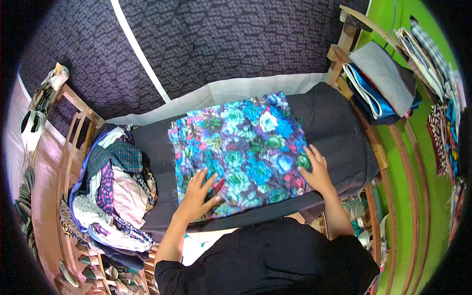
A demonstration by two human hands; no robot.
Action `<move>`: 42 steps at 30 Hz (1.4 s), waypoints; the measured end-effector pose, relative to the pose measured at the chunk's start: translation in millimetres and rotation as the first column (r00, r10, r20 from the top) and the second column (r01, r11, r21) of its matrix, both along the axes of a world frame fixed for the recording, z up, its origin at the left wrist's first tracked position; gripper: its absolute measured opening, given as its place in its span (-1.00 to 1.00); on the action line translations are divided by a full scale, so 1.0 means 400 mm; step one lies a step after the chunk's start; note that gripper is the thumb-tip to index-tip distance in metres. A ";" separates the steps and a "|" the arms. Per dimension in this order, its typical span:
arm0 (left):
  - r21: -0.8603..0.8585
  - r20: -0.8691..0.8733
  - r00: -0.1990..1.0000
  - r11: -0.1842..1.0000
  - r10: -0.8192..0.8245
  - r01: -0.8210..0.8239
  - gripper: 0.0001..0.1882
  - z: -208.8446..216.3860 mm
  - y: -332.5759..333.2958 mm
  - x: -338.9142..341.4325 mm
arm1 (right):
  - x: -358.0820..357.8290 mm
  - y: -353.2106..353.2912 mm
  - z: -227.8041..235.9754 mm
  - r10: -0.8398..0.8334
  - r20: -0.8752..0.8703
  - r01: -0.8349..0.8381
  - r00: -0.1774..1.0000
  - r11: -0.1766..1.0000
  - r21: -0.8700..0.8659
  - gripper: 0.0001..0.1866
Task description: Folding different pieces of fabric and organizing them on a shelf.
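A folded piece of floral fabric (246,147), printed with blue, teal and purple roses, lies flat on a bench covered in black cloth (329,123). Its left side shows stacked layers with a frayed edge. My left hand (197,194) rests on the fabric's near left part, fingers spread. At the near right edge, my right hand (317,169) touches the fabric with its fingers stretched out and apart. Neither hand grips anything.
To the left sits a heap of mixed cloths (115,187). Folded grey and blue fabrics (383,81) rest on the wooden rail (344,44) at the right. Shoes (91,260) stand on racks below left. A dark patterned curtain (236,39) hangs behind the bench.
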State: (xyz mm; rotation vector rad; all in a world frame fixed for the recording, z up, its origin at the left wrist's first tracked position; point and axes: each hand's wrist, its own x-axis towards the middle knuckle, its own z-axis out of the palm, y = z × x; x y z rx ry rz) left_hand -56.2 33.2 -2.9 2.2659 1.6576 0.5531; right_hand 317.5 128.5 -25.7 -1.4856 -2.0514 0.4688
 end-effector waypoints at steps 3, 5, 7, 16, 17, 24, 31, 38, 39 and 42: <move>-0.061 -0.186 0.980 0.995 0.069 -0.082 -0.40 -0.081 -0.086 -0.028 | -0.023 -0.092 0.054 0.283 0.103 -0.282 0.954 0.959 -0.022 -0.30; -0.027 -0.134 0.974 0.982 0.181 -0.186 -0.33 -0.098 -0.132 -0.035 | -0.015 -0.122 0.040 0.300 0.128 -0.292 0.945 0.953 -0.077 -0.31; -0.067 -0.201 0.957 0.971 0.210 -0.228 -0.28 -0.065 -0.171 -0.019 | -0.004 -0.133 0.004 0.321 0.150 -0.303 0.935 0.944 -0.128 -0.31; 0.268 -0.244 0.940 0.948 0.239 -0.172 -0.42 -0.122 -0.234 0.023 | 0.077 -0.124 -0.083 0.138 0.262 -0.162 0.955 0.984 0.073 -0.30; 0.268 -0.244 0.939 0.947 0.244 -0.176 -0.42 -0.127 -0.232 0.027 | 0.082 -0.125 -0.086 0.168 0.312 -0.199 0.935 0.977 0.072 -0.31; 0.259 -0.088 0.979 0.953 0.182 -0.154 -0.44 -0.186 -0.203 0.009 | 0.109 -0.142 -0.079 0.229 0.249 -0.250 0.941 0.967 0.055 -0.36; 0.123 -0.118 0.967 0.970 0.226 -0.212 -0.46 -0.071 -0.260 0.010 | 0.131 -0.151 -0.006 0.308 0.237 -0.319 0.922 0.948 0.010 -0.41; -0.037 -0.115 0.977 0.982 0.181 -0.186 -0.63 0.110 -0.457 0.104 | 0.249 -0.290 0.125 0.410 0.020 -0.371 0.912 0.844 -0.388 -0.43; -0.041 -0.115 0.978 0.983 0.173 -0.178 -0.63 0.135 -0.474 0.108 | 0.261 -0.307 0.139 0.451 0.037 -0.398 0.892 0.821 -0.410 -0.44; -0.095 -0.069 0.981 0.978 0.182 -0.188 -0.69 0.186 -0.495 0.097 | 0.274 -0.324 0.197 0.499 0.035 -0.436 0.866 0.786 -0.439 -0.46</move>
